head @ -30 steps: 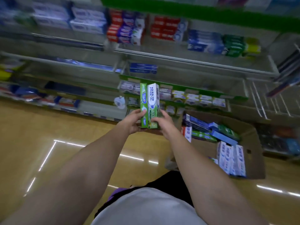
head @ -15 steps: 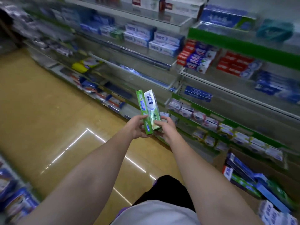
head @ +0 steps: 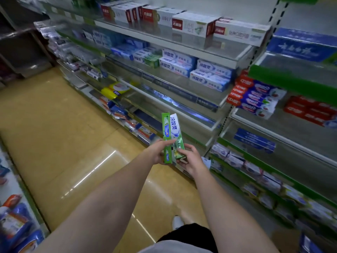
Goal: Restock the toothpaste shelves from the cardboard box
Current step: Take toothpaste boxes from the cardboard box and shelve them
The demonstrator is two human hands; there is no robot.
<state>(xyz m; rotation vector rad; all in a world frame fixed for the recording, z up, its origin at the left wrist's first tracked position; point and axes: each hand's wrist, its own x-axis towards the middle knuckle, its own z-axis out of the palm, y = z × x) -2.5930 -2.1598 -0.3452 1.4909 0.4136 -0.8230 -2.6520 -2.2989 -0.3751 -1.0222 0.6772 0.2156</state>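
View now swung up the shelves (head: 182, 84); two glossy rectangular cartons (head: 172, 136) upright, both hands' fingers (head: 183, 153) curled round them.

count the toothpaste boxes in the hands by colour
green box: 1, held by the left hand
white and green box: 1, held by the right hand
total: 2
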